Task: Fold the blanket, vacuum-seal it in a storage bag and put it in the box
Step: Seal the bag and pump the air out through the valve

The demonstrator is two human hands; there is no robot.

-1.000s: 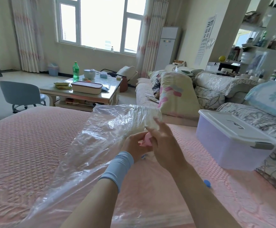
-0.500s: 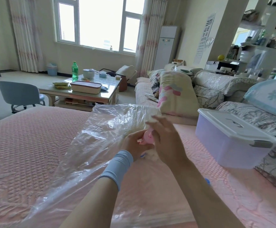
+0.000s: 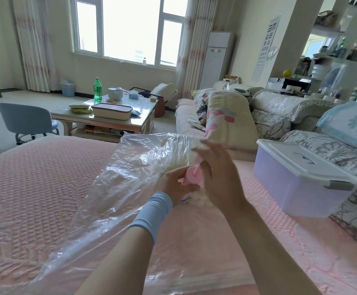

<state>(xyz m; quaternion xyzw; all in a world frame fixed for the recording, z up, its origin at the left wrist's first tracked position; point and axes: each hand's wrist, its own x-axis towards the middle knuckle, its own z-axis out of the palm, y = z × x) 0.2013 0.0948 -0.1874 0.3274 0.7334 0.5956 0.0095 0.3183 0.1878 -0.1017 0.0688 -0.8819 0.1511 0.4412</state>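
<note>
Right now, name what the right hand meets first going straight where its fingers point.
Likely the puffed top of the storage bag, just past the right hand; the floral pillow lies beyond, though depth is unclear.

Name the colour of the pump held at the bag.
Pink; the pump shows best in the head view.

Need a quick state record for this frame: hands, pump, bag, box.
left hand: grips pink pump at its barrel
right hand: holds the plunger end, above the left
storage bag: crinkled, puffy, lying on bed cover
box: lid on, right of bag, apart from it
stage: pumping; bag not boxed
</note>
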